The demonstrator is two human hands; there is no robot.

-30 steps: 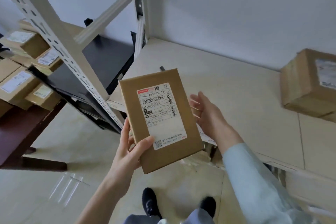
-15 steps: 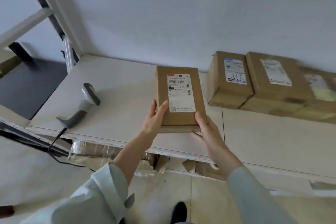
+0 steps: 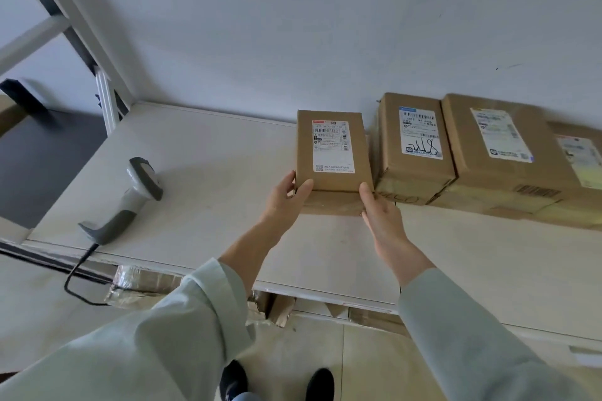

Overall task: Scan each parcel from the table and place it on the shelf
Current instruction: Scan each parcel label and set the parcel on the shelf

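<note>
Between the two hands sits the parcel [image 3: 332, 153], label up, flat on the white shelf [image 3: 208, 172]. Left hand [image 3: 286, 202] has its thumb on the top near corner and fingers wrapped along the left side, so it's got a real hold. Right hand [image 3: 379, 208] is on the near right corner, thumb up against the edge, fingers mostly straight along the side; looks more like pressing than gripping, though I can't see the fingertips properly. Both sleeves are pale grey-green.

Right next door, touching or nearly so, is a second box [image 3: 413, 150] with a white label and black scribble on it. Past that is a bigger box [image 3: 508, 153], then another one [image 3: 580, 156] partly cut off at the frame edge. All of them are pushed back against the white wall [image 3: 293, 26], so that whole right side is packed.

Off to the left, well apart from the parcel, a grey and white barcode scanner [image 3: 130, 202] lies on the shelf, its black cable [image 3: 76, 277] dropping over the front edge. A shelf upright [image 3: 81, 26] stands at the far left. Down below you can see tiled floor and black shoes [image 3: 277, 382].
</note>
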